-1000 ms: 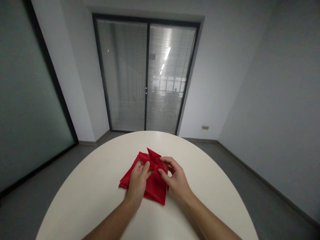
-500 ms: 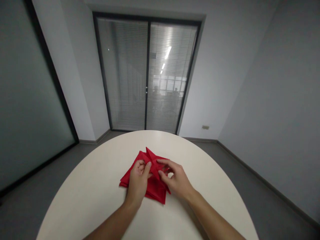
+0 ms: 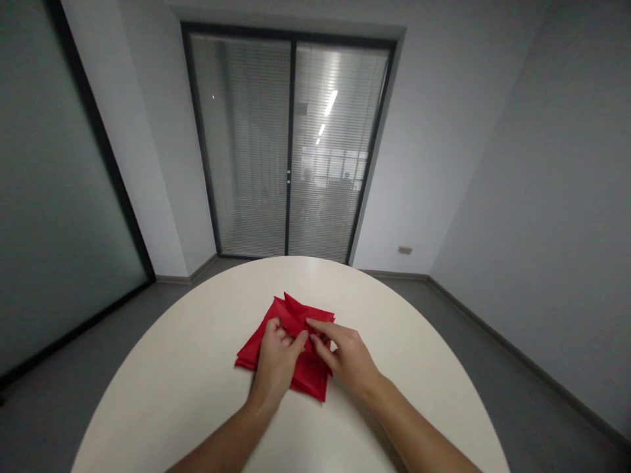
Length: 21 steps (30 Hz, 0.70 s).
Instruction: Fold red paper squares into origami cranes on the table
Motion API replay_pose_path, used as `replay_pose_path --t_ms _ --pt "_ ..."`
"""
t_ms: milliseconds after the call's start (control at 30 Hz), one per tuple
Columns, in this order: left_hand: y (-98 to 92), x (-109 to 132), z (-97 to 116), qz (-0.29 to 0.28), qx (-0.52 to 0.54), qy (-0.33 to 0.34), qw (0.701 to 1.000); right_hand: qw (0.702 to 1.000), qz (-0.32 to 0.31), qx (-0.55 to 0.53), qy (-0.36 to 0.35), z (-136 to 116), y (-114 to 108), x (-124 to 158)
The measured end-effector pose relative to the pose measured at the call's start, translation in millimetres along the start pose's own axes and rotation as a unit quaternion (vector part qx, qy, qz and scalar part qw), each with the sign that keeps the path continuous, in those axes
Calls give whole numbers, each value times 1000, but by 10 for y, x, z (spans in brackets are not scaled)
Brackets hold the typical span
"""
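Note:
A folded red sheet (image 3: 294,313), paper or thin cloth, is held between my two hands near the middle of the table. One pointed corner of it sticks up at the far side. Under it lie more flat red layers (image 3: 308,376), whose corners spread out to the left and front. My left hand (image 3: 279,355) grips the folded sheet from the left, fingers curled and thumb reaching toward the centre. From the right, my right hand (image 3: 340,347) pinches it, with index finger and thumb at its middle. The fingertips hide part of the folds.
A round cream table (image 3: 197,394) carries the red sheets. Behind it stands a glass door (image 3: 325,197) with blinds and a dark frame. White walls, a socket (image 3: 405,250) and a frosted glass panel (image 3: 59,217) surround the table.
My left thumb has moved right, close to my right fingertips. The folded sheet's upright point has shifted slightly left, and the part that lay over the front right is drawn in.

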State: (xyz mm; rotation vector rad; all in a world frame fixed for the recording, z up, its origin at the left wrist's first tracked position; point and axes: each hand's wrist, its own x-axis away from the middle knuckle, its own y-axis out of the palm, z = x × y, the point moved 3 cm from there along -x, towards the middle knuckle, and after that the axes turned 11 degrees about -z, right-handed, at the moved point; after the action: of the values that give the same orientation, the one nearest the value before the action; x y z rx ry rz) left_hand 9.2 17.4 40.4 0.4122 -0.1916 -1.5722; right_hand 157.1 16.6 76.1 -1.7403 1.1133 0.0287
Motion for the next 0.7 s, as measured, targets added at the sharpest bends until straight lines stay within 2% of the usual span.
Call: replay_pose_path --t_ms 100,167,300,400,500,700 --pt "8 1 13 0 -3 2 1000 999 -4 25 -46 -61 -2 2" --pt "19 7 25 3 3 -4 1000 998 15 35 -55 -86 -13 0" --pt "36 31 54 13 30 -10 999 999 44 22 -19 -81 -35 -12" --pt "48 47 57 -3 46 -11 999 999 41 -1 2 -66 -14 -26" --pt "49 55 37 -13 53 -15 998 997 66 -12 26 -57 22 -26" --pt "44 61 18 -9 46 -14 999 994 105 30 28 -80 84 0"
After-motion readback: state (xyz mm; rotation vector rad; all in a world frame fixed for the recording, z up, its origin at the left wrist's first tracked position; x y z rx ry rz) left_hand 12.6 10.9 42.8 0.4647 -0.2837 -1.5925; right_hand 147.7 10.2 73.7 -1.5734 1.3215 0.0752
